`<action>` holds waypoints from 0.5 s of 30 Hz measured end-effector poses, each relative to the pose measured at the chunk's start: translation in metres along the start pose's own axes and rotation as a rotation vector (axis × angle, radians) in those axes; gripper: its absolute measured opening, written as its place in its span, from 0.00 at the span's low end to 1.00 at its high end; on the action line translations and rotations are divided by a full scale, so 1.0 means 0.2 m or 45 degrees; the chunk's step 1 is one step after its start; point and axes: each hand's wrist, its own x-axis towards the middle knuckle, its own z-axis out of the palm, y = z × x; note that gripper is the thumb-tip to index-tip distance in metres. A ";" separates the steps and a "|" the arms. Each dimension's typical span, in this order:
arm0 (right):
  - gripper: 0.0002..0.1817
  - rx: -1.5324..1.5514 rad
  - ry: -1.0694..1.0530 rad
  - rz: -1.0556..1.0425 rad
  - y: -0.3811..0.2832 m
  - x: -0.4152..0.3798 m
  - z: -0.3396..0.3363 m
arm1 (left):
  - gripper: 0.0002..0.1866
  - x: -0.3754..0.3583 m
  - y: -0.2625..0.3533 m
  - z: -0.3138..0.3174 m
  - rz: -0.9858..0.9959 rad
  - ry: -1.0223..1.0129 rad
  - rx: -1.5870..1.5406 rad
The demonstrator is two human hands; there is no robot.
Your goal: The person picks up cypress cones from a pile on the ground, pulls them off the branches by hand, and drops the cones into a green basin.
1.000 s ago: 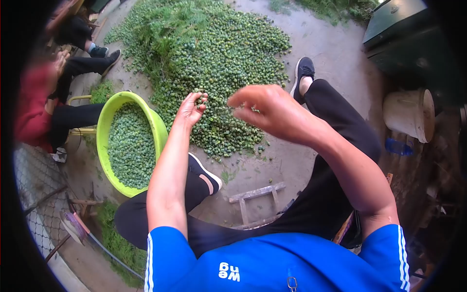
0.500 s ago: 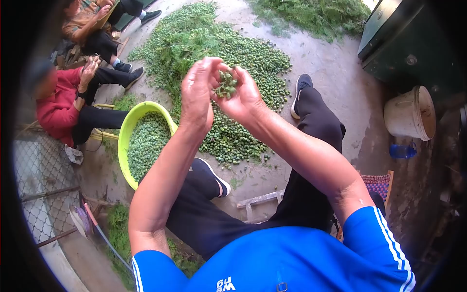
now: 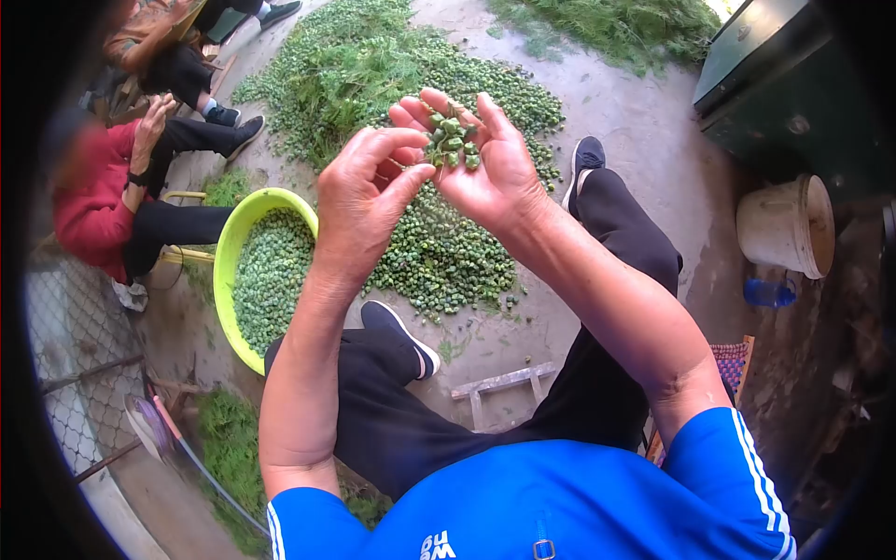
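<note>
My right hand [image 3: 499,177] is cupped palm up and holds several small green cones [image 3: 452,142], bunched on the palm and fingers. Close beside it, my left hand [image 3: 362,191] is in a pinch, its thumb and fingertips at the left edge of the bunch. What lies between those fingertips is too small to make out. Below and beyond both hands, a broad heap of similar green cones [image 3: 439,257] covers the ground, with feathery green sprigs [image 3: 359,79] on top of it.
A lime-green basin [image 3: 224,280] full of cones stands by my left leg. Two people sit at the left, one in a red top [image 3: 93,201]. More greenery [image 3: 607,33] lies at the back. To the right are a white bucket [image 3: 782,224] and a blue bottle [image 3: 770,292].
Both hands have come slightly nearer to me. My left hand has turned from cupping beside the right into a pinch, and my right palm has opened wider, showing more of the cones.
</note>
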 end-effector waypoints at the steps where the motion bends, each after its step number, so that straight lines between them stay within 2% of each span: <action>1: 0.31 -0.021 -0.007 -0.001 0.01 0.00 0.00 | 0.11 0.00 0.02 0.00 -0.008 0.007 0.000; 3: 0.31 -0.029 0.004 0.015 0.04 -0.01 0.01 | 0.10 -0.02 0.03 0.01 0.073 0.053 0.205; 8: 0.31 -0.053 0.024 0.062 0.07 -0.01 0.00 | 0.04 -0.01 -0.02 -0.01 0.151 0.161 0.322; 9: 0.31 -0.058 0.034 0.077 0.07 -0.01 -0.01 | 0.04 -0.01 -0.03 -0.01 0.152 0.159 0.321; 11: 0.32 -0.098 0.049 0.072 0.07 -0.01 -0.02 | 0.03 0.00 -0.04 -0.01 -0.091 0.123 -0.058; 12: 0.32 -0.090 0.043 0.069 0.06 -0.01 -0.02 | 0.03 -0.01 -0.04 -0.02 -0.118 0.108 -0.137; 15: 0.32 -0.074 0.023 0.045 0.05 -0.02 -0.01 | 0.04 -0.01 -0.03 -0.01 -0.067 0.039 0.001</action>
